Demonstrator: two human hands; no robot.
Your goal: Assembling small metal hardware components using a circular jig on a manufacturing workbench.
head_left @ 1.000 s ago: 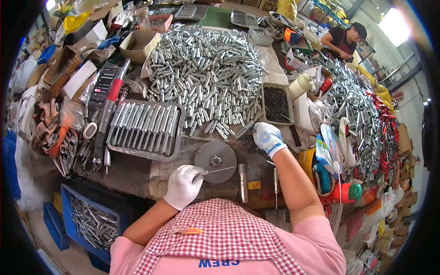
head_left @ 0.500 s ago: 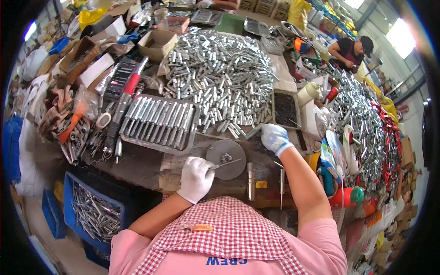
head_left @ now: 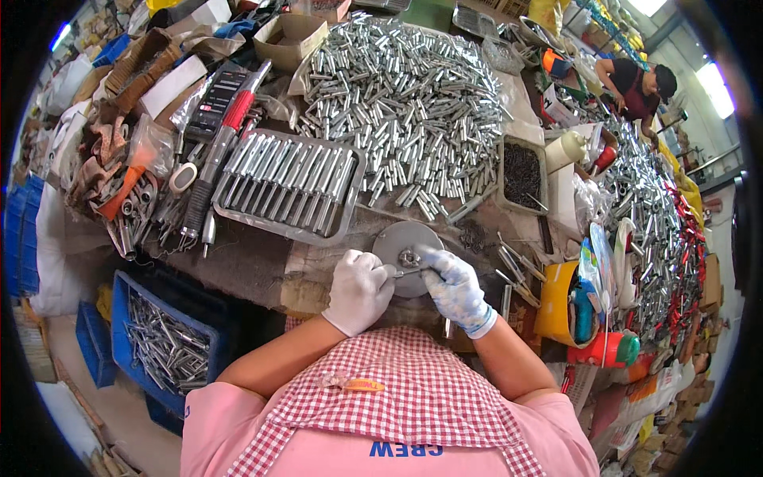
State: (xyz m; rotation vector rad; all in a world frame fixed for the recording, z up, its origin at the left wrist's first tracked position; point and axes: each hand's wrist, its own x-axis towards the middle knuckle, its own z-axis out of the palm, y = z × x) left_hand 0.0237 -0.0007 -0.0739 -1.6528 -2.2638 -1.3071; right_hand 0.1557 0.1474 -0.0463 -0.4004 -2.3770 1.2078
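My left hand (head_left: pixel 359 292), in a white glove, is closed around one end of a thin metal rod (head_left: pixel 408 273). The rod sticks out to the right, over the near part of a round grey disc (head_left: pixel 387 245). My right hand (head_left: pixel 458 294), in a white glove with blue patches, meets the rod's other end. Its fingers are pinched together and slightly blurred, so what lies between them is hidden. A small heap of tiny metal parts (head_left: pixel 408 257) sits on the disc. Just beyond the right hand stands a tray of small dark parts (head_left: pixel 522 176).
A large pile of metal tubes (head_left: pixel 405 103) covers the far bench. At left lies a clear tray with a row of metal tools (head_left: pixel 286 187). Several slim metal tools (head_left: pixel 520 270) and a yellow container (head_left: pixel 556 306) are at right. A blue crate (head_left: pixel 163 334) stands below left. Another person (head_left: pixel 636 87) works far right.
My right hand has come from beside the dark-parts tray back to the left hand, at the rod over the disc. The whole view has shifted a little.
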